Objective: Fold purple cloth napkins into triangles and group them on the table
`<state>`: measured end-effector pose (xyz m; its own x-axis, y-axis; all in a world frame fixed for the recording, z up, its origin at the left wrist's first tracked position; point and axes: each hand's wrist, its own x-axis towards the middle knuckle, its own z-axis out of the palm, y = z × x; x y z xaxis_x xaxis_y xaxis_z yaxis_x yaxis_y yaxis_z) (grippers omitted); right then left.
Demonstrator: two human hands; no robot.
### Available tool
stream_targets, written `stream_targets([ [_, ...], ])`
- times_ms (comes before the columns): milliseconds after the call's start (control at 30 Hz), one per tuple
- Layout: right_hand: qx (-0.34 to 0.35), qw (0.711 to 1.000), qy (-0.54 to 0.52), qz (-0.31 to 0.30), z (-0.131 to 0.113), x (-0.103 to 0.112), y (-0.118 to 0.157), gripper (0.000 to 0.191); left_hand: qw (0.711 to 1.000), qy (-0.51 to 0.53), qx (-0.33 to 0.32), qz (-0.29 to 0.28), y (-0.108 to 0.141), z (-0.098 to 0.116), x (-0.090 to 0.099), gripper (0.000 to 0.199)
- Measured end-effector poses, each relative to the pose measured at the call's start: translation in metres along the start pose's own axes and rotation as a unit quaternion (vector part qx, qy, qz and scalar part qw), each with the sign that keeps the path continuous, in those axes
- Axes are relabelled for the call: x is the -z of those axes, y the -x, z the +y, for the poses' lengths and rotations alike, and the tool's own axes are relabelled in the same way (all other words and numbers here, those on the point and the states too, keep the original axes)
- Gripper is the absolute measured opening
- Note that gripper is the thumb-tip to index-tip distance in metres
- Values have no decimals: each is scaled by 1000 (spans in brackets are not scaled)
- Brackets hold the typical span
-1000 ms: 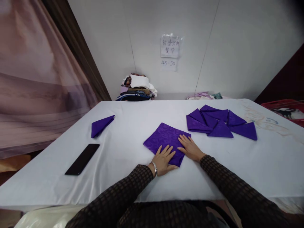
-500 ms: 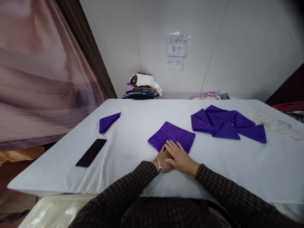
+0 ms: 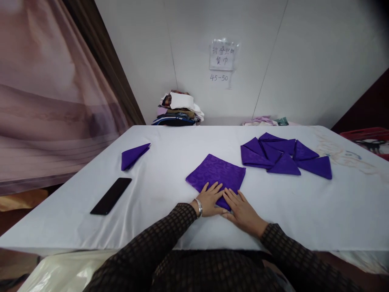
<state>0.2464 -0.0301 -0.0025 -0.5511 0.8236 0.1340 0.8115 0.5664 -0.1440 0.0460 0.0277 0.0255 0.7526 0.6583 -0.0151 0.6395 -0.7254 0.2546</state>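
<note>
Two hands rest flat on one purple square napkin (image 3: 216, 173), which lies near the middle of the white tabletop (image 3: 170, 162) and serves here as the landmark. Far to the left of the napkin, close to the tabletop's near left edge, a black phone (image 3: 111, 196) lies face down or dark-screened; which, I cannot tell. Behind the phone and still well left of the napkin sits a single small folded purple triangle (image 3: 133, 155). Beyond the napkin, against the wall, a pile of folded clothes (image 3: 178, 110) is stacked. On the napkin's near corner the left hand (image 3: 209, 199) lies palm down with fingers spread, a silver bracelet (image 3: 198, 207) at its wrist; it grips nothing, only presses the cloth. Just beside it, the right hand (image 3: 243, 210) is also open and flat, its fingertips on the napkin's near corner and the rest on the bare tabletop, touching the left hand's fingers. On the wall above and behind the napkin hangs a paper sign (image 3: 223, 56). To the right of the napkin, apart from it, a cluster of folded purple triangles (image 3: 284, 158) overlaps on the tabletop.
</note>
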Motion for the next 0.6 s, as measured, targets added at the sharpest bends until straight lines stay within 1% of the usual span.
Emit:
stream_targets([
  [67, -3, 1000, -10, -13, -1, 3, -1, 67, 999, -7, 24, 21, 1, -10, 10, 74],
  [167, -9, 999, -24, -25, -3, 8, -1, 66, 990, -50, 97, 85, 8, -32, 20, 62],
  [233, -13, 999, -35, -32, -4, 12, -1, 66, 983, -64, 145, 97, 13, -47, 20, 59],
  [300, -18, 998, -47, -42, -6, 17, -1, 68, 978, -70, 170, 96, 17, -59, 16, 60],
  [400, -25, 996, -67, -50, -6, 28, -6, 69, 978, -77, 168, 102, 19, -67, 7, 62],
  [467, -39, 996, -74, -35, 0, 37, -14, 68, 978, -73, 162, 106, 18, -68, 3, 63],
  [533, -69, 995, -70, -10, 11, 43, -24, 66, 979, -64, 161, 107, 18, -68, 3, 63],
  [600, -116, 992, -56, 10, 25, 45, -34, 65, 980, -50, 164, 102, 17, -68, 5, 62],
])
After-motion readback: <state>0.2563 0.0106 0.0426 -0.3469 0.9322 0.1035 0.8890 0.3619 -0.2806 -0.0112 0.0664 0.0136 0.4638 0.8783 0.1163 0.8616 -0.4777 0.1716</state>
